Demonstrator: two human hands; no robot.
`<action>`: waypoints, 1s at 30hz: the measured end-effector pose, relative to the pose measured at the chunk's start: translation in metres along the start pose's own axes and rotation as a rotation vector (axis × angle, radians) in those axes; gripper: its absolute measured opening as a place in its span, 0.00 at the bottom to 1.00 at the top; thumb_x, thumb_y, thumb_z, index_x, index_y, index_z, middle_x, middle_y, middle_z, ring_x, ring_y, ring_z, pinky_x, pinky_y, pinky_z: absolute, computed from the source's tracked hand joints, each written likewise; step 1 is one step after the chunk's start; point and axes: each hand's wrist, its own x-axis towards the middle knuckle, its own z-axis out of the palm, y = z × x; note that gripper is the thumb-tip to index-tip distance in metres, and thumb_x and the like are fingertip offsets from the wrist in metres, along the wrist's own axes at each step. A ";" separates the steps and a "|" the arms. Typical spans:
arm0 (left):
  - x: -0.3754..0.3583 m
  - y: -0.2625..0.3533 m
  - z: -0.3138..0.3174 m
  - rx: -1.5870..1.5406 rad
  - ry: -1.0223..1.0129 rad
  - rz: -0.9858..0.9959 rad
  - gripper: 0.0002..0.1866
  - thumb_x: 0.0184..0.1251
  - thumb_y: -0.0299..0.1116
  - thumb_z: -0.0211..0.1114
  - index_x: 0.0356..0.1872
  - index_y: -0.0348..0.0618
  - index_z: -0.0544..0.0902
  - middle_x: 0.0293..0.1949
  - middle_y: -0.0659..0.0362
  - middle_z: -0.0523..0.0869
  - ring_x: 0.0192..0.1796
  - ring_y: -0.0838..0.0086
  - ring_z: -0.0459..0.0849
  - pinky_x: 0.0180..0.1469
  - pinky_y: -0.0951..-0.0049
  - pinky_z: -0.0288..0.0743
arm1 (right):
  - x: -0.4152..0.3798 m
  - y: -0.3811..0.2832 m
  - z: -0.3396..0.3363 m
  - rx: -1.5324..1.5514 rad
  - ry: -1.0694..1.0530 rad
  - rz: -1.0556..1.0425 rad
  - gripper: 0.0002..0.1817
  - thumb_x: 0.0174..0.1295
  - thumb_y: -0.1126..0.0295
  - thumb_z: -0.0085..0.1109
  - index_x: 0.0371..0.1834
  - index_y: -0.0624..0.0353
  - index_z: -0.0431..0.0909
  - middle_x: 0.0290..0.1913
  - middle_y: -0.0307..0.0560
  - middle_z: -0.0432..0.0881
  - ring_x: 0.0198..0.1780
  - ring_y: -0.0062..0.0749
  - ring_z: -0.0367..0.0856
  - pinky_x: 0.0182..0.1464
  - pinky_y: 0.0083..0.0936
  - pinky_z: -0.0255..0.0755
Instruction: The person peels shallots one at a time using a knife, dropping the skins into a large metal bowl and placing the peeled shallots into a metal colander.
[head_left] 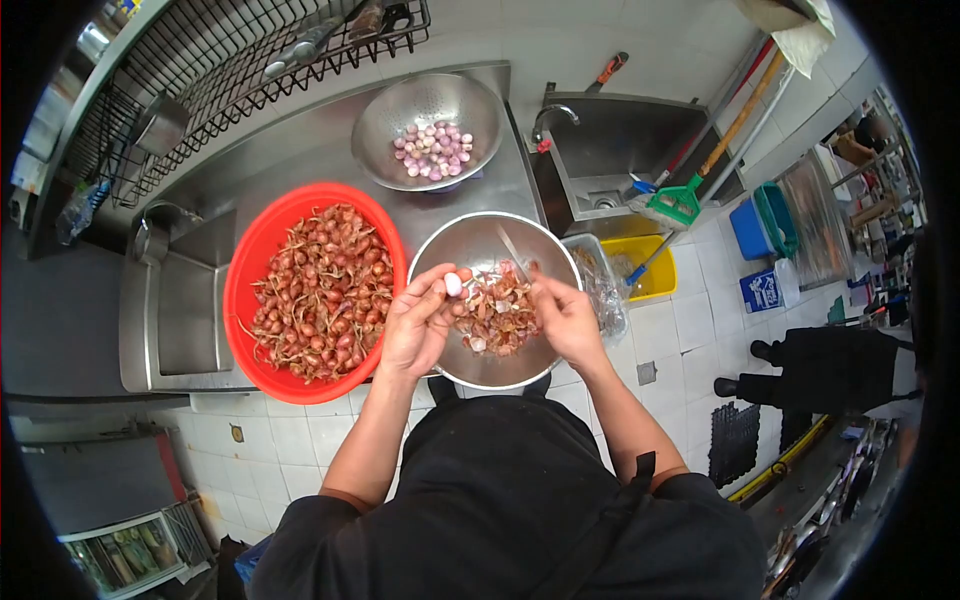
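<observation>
Between the fingertips of my left hand (414, 325) is a pale peeled shallot (453, 285), above the near-left part of a steel bowl (450, 372). My right hand (568, 318) is closed on a small knife (512, 250), its blade pointing away from me over the same bowl. Brown shallot skins (497, 325) lie heaped in the bowl below both hands. To the left, a red basin (240, 345) is full of unpeeled shallots (325, 290) with stringy roots. Beyond the bowl, a steel colander (375, 125) holds peeled pinkish shallots (433, 150).
Left is a sink (190, 310); another sink (635, 140) with a tap (553, 118) is at the far right. A wire rack (245, 75) hangs above the counter. A green-headed brush (675, 205) and yellow tub (655, 270) stand right. Another person (840, 370) in dark clothes stands further right.
</observation>
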 end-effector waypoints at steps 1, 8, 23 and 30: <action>0.008 -0.001 -0.005 0.002 -0.002 0.007 0.13 0.76 0.27 0.56 0.55 0.34 0.79 0.51 0.50 0.85 0.50 0.71 0.84 0.49 0.74 0.79 | 0.001 0.006 -0.005 0.002 -0.003 -0.007 0.16 0.75 0.67 0.49 0.53 0.68 0.81 0.20 0.31 0.72 0.17 0.11 0.64 0.19 0.18 0.59; 0.139 0.048 -0.014 0.240 0.266 0.241 0.22 0.75 0.33 0.60 0.57 0.21 0.71 0.52 0.47 0.79 0.60 0.61 0.79 0.68 0.62 0.74 | -0.001 0.010 0.000 -0.296 -0.180 0.311 0.18 0.72 0.64 0.50 0.31 0.70 0.77 0.18 0.48 0.77 0.22 0.29 0.76 0.29 0.33 0.69; -0.012 0.062 -0.122 2.151 0.683 0.225 0.12 0.58 0.26 0.62 0.42 0.34 0.85 0.40 0.44 0.87 0.44 0.47 0.85 0.50 0.52 0.78 | -0.007 0.008 -0.002 -0.180 -0.254 0.391 0.13 0.73 0.68 0.52 0.49 0.68 0.76 0.26 0.40 0.79 0.25 0.18 0.76 0.28 0.20 0.71; -0.039 0.071 -0.130 1.371 0.768 0.152 0.12 0.63 0.25 0.67 0.46 0.33 0.83 0.39 0.49 0.88 0.43 0.63 0.87 0.46 0.67 0.81 | 0.000 0.002 0.015 -0.134 -0.345 0.284 0.13 0.73 0.67 0.53 0.51 0.67 0.76 0.29 0.39 0.81 0.29 0.15 0.74 0.32 0.17 0.71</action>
